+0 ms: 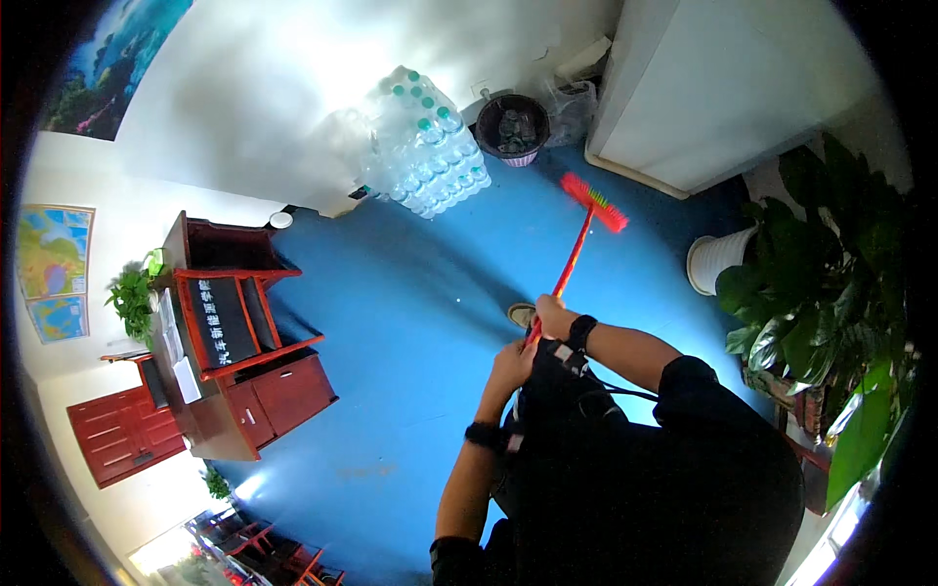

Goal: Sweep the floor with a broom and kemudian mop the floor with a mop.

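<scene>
Both my hands are closed around the red handle [570,273] of a push broom. My left hand [513,364] grips it near the end by my body. Just beyond it, my right hand [555,316] holds the handle higher up toward the brush. Red bristles with a yellow-green strip make up the broom head [594,203], which rests on the blue floor [410,293] ahead of me. One shoe [521,315] shows beside my right hand. Dark bands circle both wrists.
Shrink-wrapped water bottles [432,161] stand against the wall, beside a waste basket [513,130] and a clear plastic bag [573,110]. A white cabinet-like block [725,95] and a potted plant [722,260] are at right. A wooden desk [282,399] stands left.
</scene>
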A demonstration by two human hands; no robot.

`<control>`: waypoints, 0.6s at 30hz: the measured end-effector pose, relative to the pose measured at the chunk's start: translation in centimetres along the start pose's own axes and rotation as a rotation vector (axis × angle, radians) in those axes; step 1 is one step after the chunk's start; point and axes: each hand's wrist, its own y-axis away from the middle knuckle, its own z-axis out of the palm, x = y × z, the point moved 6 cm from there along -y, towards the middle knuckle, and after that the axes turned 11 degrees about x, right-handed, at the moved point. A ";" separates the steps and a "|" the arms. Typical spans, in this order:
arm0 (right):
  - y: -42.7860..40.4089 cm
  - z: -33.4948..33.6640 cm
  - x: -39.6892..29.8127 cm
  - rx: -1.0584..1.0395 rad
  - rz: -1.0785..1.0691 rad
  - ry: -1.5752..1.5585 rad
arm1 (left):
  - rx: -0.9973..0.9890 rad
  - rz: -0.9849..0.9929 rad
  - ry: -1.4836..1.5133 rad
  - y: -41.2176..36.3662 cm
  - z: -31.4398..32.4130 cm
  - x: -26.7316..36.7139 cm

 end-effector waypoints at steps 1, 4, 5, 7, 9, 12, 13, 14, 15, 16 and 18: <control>0.0 -0.5 -1.6 0.051 -0.018 0.021 | -0.031 0.043 0.001 -2.2 2.1 0.2; -0.7 -1.4 -4.3 0.201 -0.046 0.082 | -0.080 -0.067 -0.001 -4.6 5.8 -0.4; -1.0 -1.9 -4.7 0.259 -0.063 0.066 | -0.095 -0.139 0.012 -4.7 6.3 -0.6; -1.7 -1.9 -4.7 0.238 -0.102 0.208 | -0.117 -0.171 -0.031 -3.5 5.7 -0.4; -1.7 -0.5 -4.8 0.035 -0.385 0.615 | -0.130 -0.253 -0.099 -1.6 3.2 -0.5; 2.4 3.5 -2.2 -0.295 -1.509 1.629 | -0.176 -0.473 -0.192 2.8 -1.5 -0.4; 3.3 4.0 -0.6 -0.350 -1.639 1.723 | -0.194 -0.560 -0.169 4.7 -3.2 -0.3; 3.8 4.6 1.2 -0.411 -1.590 1.723 | -0.205 -0.623 -0.160 6.2 -4.9 0.0; 4.3 5.1 3.0 -0.463 -1.529 1.734 | -0.184 -0.644 -0.151 7.6 -6.4 0.4; 5.2 5.7 4.8 -0.599 -1.594 1.717 | -0.152 -0.671 -0.153 9.2 -7.9 0.7; 6.5 6.9 9.6 -0.682 -1.489 1.708 | -0.104 -0.656 -0.209 12.0 -10.0 1.2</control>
